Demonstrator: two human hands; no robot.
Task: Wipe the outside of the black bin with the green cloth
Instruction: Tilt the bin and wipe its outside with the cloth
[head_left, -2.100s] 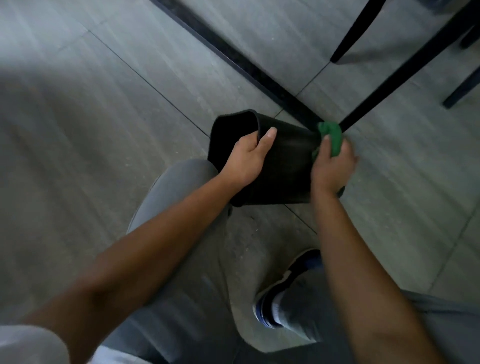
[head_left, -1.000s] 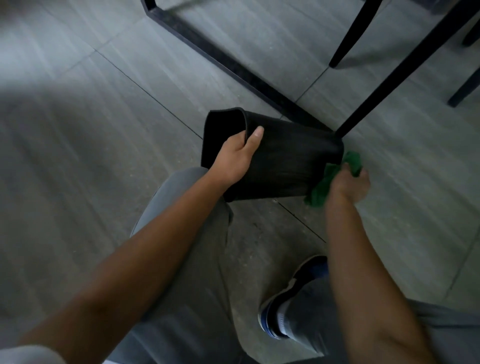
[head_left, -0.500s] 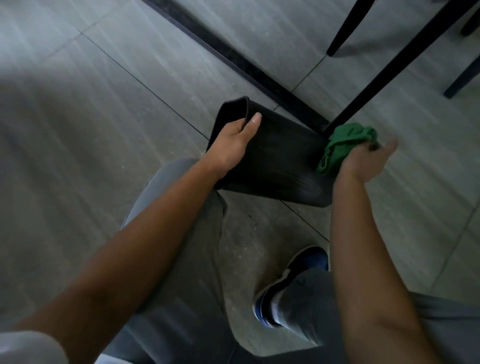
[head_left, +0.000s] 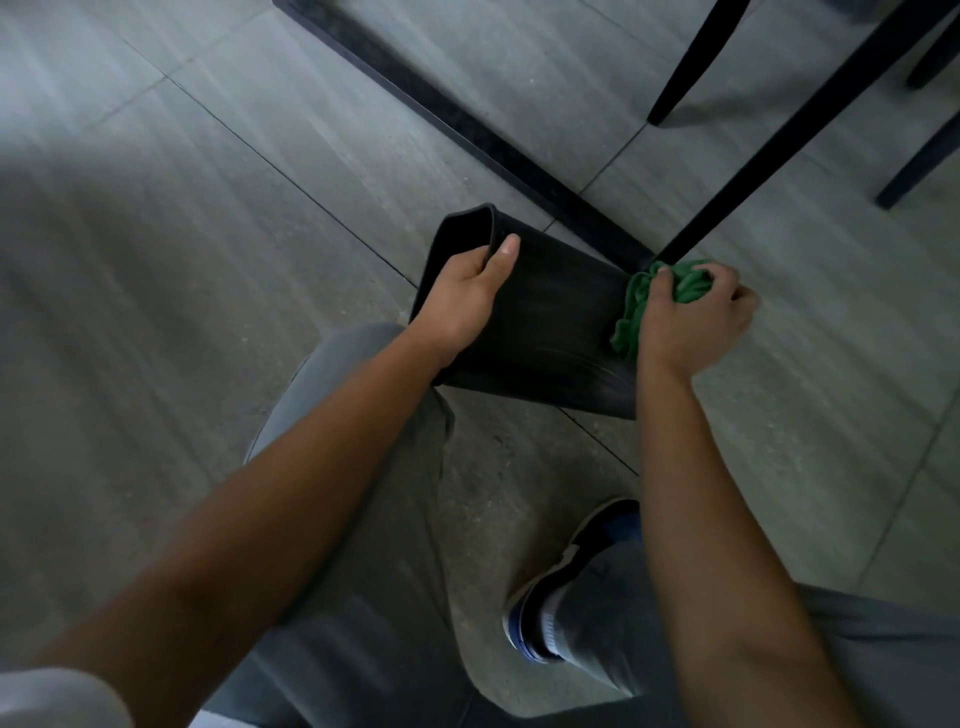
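The black bin (head_left: 550, 322) lies tipped on its side above the grey tiled floor, mouth to the left. My left hand (head_left: 467, 296) grips its rim, thumb on the outer wall and fingers hidden inside. My right hand (head_left: 691, 317) is closed on the bunched green cloth (head_left: 644, 301) and presses it against the bin's base end on the right. Part of the cloth hangs down beside my palm.
A black table leg (head_left: 769, 150) slants down to the floor just behind the cloth, and a black floor bar (head_left: 467, 124) runs diagonally behind the bin. More dark chair legs (head_left: 691, 57) stand at the top right. My knees and one shoe (head_left: 566, 577) are below.
The right hand with the cloth has swept around the bin's base end, from below it up to its top corner, then back onto the end. The left hand kept its grip on the rim.
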